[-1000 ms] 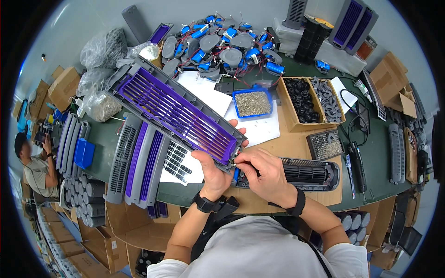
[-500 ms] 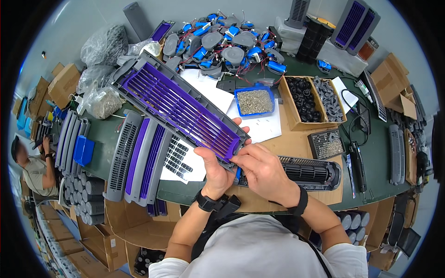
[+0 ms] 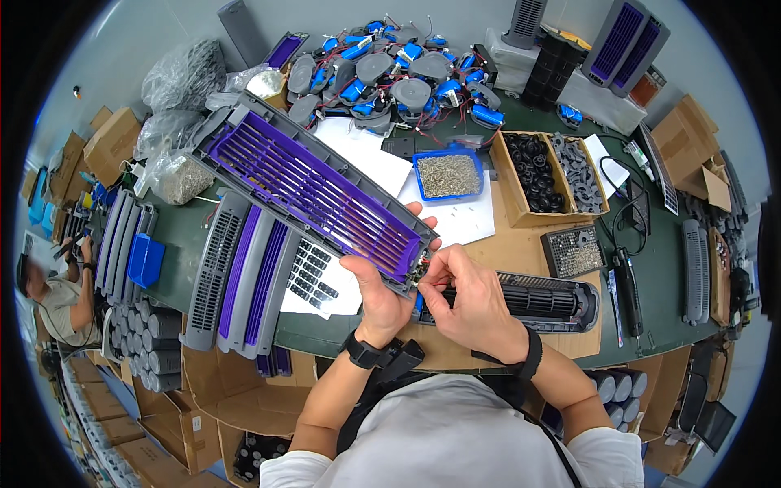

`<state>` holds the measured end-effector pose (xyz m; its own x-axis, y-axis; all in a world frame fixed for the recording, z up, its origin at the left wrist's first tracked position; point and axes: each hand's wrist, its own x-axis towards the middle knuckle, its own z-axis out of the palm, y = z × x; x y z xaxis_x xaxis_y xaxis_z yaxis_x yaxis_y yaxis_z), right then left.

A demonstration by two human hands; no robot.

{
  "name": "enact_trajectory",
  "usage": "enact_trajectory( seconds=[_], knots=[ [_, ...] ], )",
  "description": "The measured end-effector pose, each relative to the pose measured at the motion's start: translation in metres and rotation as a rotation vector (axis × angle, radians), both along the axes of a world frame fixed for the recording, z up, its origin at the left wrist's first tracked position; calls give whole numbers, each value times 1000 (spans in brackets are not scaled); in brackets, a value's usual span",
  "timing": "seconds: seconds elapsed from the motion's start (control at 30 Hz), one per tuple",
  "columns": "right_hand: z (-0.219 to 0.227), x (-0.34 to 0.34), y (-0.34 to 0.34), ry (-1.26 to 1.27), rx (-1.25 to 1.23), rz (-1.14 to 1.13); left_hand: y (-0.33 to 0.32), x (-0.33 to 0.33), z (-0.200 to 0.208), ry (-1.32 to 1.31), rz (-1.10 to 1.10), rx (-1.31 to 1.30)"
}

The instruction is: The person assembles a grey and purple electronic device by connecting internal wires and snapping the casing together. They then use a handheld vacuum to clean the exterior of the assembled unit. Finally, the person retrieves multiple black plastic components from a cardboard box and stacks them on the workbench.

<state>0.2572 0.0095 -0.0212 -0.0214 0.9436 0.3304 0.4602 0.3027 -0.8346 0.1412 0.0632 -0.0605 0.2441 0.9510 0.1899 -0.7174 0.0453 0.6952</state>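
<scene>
My left hand (image 3: 382, 305) grips the lower right end of a long grey fan housing (image 3: 213, 138) with a purple slatted grille (image 3: 313, 195). The housing is held tilted above the table, its far end up to the left. Small parts, perhaps a circuit board or wires, show at its near end. Right beside that end, the thumb and fingers of my right hand (image 3: 468, 305) are pinched together. Whatever they hold is too small to make out. Below my right hand, another grey housing with a black ribbed fan wheel (image 3: 541, 303) lies on a cardboard sheet (image 3: 521, 248).
A blue tray (image 3: 447, 195) of screws and a divided cardboard box (image 3: 492, 175) of black and grey parts stand beyond my hands. A power screwdriver (image 3: 628, 301) lies right. Upright housings (image 3: 244, 276) stand left; grey-and-blue wired parts (image 3: 411, 93) pile behind. Another person (image 3: 65, 301) works far left.
My right hand has drawn slightly right from the housing's end, uncovering small parts there. The housing has shifted a little to the left, still in my left hand.
</scene>
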Motion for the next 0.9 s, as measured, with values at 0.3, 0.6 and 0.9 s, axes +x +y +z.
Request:
enact_trajectory(
  seconds=[0.3, 0.6, 0.9],
  knots=[
    [3, -4, 0, -182, 109, -51, -4, 5, 4, 118, 65, 78],
    [-4, -3, 2, -112, 117, -14, -3, 4, 6, 123, 44, 67],
    [-4, 0, 1, -137, 183, -3, 0, 5, 0, 75, 16, 90]
  ],
)
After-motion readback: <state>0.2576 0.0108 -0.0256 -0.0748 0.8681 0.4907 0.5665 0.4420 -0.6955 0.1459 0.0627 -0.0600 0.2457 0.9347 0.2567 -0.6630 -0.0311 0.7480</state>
